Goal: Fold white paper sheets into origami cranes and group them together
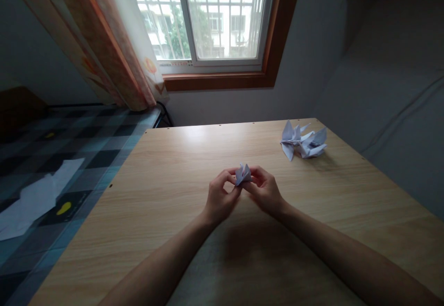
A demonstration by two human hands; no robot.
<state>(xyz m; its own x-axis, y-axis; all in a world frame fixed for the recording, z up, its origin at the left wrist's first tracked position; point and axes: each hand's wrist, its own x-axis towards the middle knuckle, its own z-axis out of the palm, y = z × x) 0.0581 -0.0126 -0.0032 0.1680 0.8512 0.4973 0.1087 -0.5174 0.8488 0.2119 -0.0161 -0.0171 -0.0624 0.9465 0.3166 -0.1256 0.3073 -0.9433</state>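
Observation:
A small folded piece of pale paper (243, 174) is pinched between both my hands above the middle of a light wooden table (166, 190). My left hand (221, 197) grips its left side with curled fingers. My right hand (264, 189) grips its right side, thumb and fingers closed on the folds. Both forearms reach in from the bottom edge of the view.
Finished folded paper figures (303, 142) lie in a small heap at the table's far right. To the left is a bed with a checked cover (86, 149) and loose white paper sheets (34, 197). A window with a curtain (118, 42) is beyond; grey bedding (395, 93) lies right.

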